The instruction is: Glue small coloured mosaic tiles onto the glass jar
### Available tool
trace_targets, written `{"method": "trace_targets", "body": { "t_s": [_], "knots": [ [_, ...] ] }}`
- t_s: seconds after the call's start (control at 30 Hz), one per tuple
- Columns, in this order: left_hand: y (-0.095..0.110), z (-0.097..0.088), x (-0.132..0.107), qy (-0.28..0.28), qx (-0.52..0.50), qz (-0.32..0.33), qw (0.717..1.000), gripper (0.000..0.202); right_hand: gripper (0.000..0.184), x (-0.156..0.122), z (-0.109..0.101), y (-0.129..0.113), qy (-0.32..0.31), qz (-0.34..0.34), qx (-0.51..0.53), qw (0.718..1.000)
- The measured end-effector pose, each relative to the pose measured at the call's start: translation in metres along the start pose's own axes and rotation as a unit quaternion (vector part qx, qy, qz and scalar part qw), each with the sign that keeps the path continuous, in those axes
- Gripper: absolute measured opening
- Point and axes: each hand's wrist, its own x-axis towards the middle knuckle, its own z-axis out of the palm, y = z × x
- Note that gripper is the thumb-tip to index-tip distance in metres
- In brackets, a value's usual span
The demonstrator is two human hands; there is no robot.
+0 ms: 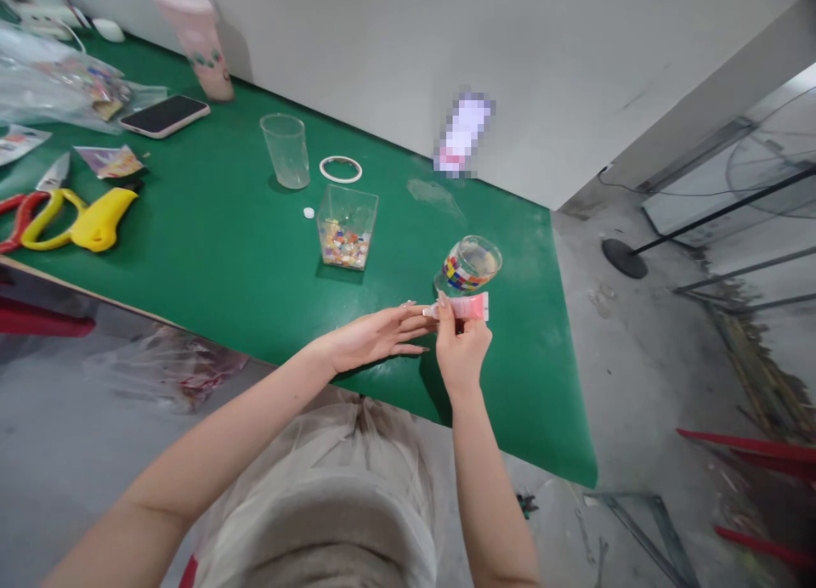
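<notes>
My right hand (464,346) grips a small pink and clear glue tube (470,307), its white nozzle pointing left. Fingers stretched out, my left hand (382,333) lies low over the green table, its fingertips close to that nozzle. Just beyond the tube stands a clear round cup (475,261) with a band of coloured mosaic tiles around its side. A clear square cup (348,231) further left holds many small coloured tiles at its bottom. Near it are a small white cap (309,213), a white ring (340,170) and a clear plastic cup (286,152).
On the left of the green table (210,257) lie red-handled and yellow-handled scissors (82,218), a phone (166,116) and plastic bags (64,82). A pink drink cup (199,44) stands by the wall. A blurred-out screen or card (464,133) leans at the back. The table's edge runs along the right.
</notes>
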Motion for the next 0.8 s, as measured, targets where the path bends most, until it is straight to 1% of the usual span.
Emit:
{"method": "trace_targets", "body": {
  "t_s": [0.17, 0.3, 0.47, 0.57, 0.7, 0.8],
  "knots": [
    [0.0002, 0.0000, 0.0000, -0.001, -0.002, -0.006, 1.000, 0.034, 0.033, -0.0010, 0.0001, 0.0000, 0.004, 0.006, -0.012, 1.000],
    [0.0001, -0.0004, -0.0003, -0.003, 0.005, -0.005, 1.000, 0.035, 0.030, -0.0014, 0.0005, -0.0009, 0.011, 0.000, -0.020, 1.000],
    [-0.0013, -0.0013, -0.0008, 0.007, 0.007, -0.009, 1.000, 0.033, 0.028, -0.0014, -0.0006, -0.0031, -0.002, -0.005, -0.030, 1.000],
    [-0.0019, -0.0019, -0.0006, 0.005, 0.003, -0.008, 1.000, 0.033, 0.027, -0.0013, -0.0007, -0.0034, 0.001, -0.015, -0.040, 0.999],
    [-0.0001, -0.0005, -0.0002, 0.008, -0.012, -0.008, 1.000, 0.034, 0.030, -0.0007, -0.0002, -0.0027, 0.042, -0.017, -0.044, 0.998],
    [0.0026, 0.0017, -0.0004, 0.015, -0.021, -0.014, 1.000, 0.037, 0.033, 0.0016, -0.0020, -0.0033, 0.086, 0.002, -0.029, 0.996]
  ]
}}
